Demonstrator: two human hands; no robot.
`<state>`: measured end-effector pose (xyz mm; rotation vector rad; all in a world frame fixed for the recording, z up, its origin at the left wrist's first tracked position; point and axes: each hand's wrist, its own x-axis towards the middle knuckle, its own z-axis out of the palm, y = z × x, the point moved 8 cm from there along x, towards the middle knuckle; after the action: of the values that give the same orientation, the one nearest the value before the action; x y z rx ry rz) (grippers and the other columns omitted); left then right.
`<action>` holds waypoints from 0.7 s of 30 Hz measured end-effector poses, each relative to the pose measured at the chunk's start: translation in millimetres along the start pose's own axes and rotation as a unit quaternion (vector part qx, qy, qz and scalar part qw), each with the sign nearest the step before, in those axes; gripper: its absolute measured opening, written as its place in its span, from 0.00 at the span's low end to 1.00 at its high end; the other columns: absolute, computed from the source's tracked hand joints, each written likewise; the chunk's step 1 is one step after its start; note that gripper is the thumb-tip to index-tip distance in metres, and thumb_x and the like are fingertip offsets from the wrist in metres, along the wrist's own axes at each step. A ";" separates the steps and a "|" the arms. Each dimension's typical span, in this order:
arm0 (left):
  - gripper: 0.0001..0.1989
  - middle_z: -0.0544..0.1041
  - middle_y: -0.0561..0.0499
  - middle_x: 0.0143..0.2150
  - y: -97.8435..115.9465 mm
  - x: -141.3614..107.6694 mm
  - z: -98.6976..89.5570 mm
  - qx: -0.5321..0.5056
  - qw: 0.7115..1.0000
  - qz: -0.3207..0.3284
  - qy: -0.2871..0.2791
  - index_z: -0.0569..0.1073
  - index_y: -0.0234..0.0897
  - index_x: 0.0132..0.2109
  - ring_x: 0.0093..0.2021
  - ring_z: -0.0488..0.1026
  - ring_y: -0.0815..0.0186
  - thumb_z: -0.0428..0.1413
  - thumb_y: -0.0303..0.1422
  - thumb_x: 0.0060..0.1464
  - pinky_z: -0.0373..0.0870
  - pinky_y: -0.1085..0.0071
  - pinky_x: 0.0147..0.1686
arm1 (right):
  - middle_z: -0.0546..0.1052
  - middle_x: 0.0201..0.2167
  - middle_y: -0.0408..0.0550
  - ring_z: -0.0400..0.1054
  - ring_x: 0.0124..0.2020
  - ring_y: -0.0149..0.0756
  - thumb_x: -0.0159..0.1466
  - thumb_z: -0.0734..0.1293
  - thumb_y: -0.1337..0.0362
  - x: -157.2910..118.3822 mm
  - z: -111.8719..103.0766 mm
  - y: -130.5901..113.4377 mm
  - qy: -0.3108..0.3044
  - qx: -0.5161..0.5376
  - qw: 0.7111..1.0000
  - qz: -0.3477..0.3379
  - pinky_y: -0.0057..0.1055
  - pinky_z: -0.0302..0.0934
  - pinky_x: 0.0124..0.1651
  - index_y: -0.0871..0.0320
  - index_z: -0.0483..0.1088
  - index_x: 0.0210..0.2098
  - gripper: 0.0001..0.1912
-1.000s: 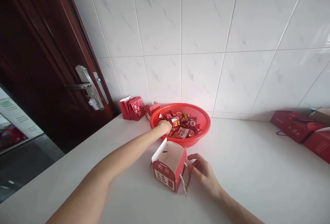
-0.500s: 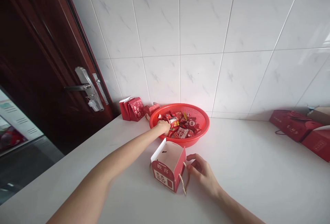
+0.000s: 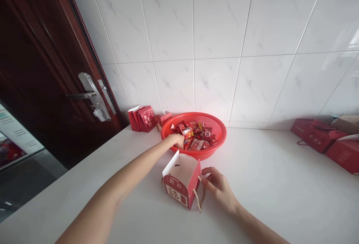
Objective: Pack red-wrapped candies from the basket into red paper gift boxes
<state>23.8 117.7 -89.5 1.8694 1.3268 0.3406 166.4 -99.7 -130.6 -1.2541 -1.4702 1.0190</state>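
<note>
The left hand (image 3: 177,140) reaches down into the red plastic basket (image 3: 221,137); its grip I cannot tell. The right hand (image 3: 218,187) is half open, fingers curled.

Red box (image 3: 179,193) — open, upright; wrapped candies (image 3: 196,145) — inside red basket (image 3: 222,137).

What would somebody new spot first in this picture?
Probably the big red basket of shiny wrapped sweets near the wall, with the left hand dipping in. Next, the open red box in front of it, beside the right hand.
</note>
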 end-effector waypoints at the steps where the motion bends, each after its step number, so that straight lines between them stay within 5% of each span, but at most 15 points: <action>1: 0.13 0.76 0.46 0.24 0.0 -1.6 3.0 0.035 0.999 -0.006 -0.018 0.78 0.40 0.25 0.35 0.77 0.48 0.70 0.27 0.26 0.74 0.65 0.34 | 0.75 0.28 0.45 0.70 0.31 0.40 0.61 0.65 0.54 0.1 0.0 -0.1 -0.001 -0.001 1.000 -0.001 0.35 0.63 0.36 0.56 0.72 0.39 0.13; 7: 0.16 0.65 0.55 0.13 9.0 -12.0 17.1 0.181 0.979 0.001 -0.096 0.66 0.39 0.12 0.21 0.67 0.62 0.68 0.25 0.28 0.64 0.71 0.24 | 0.75 0.29 0.46 0.70 0.31 0.40 0.61 0.65 0.54 0.4 1.0 1.3 -0.005 0.000 1.000 0.000 0.35 0.62 0.37 0.56 0.71 0.39 0.13; 11: 0.15 0.64 0.56 0.12 23.3 -23.0 20.7 0.211 0.969 0.032 -0.125 0.68 0.39 0.12 0.18 0.60 0.68 0.68 0.29 0.31 0.57 0.73 0.21 | 0.76 0.29 0.46 0.70 0.32 0.40 0.61 0.64 0.55 1.0 1.5 3.8 -0.005 -0.002 1.000 0.000 0.35 0.62 0.37 0.56 0.71 0.39 0.13; 16: 0.01 0.79 0.55 0.25 37.1 -33.3 26.1 0.207 0.965 0.064 -0.151 0.82 0.43 0.25 0.26 0.71 0.65 0.66 0.33 0.39 0.61 0.75 0.24 | 0.75 0.29 0.46 0.70 0.31 0.40 0.61 0.64 0.56 0.9 1.3 3.9 -0.004 -0.005 1.000 -0.003 0.35 0.61 0.36 0.56 0.71 0.40 0.12; 21: 0.10 0.84 0.53 0.39 38.1 -35.1 32.1 0.212 0.956 0.065 -0.190 0.85 0.46 0.37 0.38 0.77 0.60 0.63 0.37 0.46 0.67 0.74 0.34 | 0.75 0.29 0.46 0.69 0.31 0.39 0.61 0.63 0.56 0.1 1.4 2.2 -0.002 -0.005 1.000 -0.001 0.35 0.61 0.36 0.56 0.71 0.39 0.12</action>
<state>54.6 67.3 -74.4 2.2413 1.0687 -0.2545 165.6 -99.4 -133.0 -1.2570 -1.4812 1.0143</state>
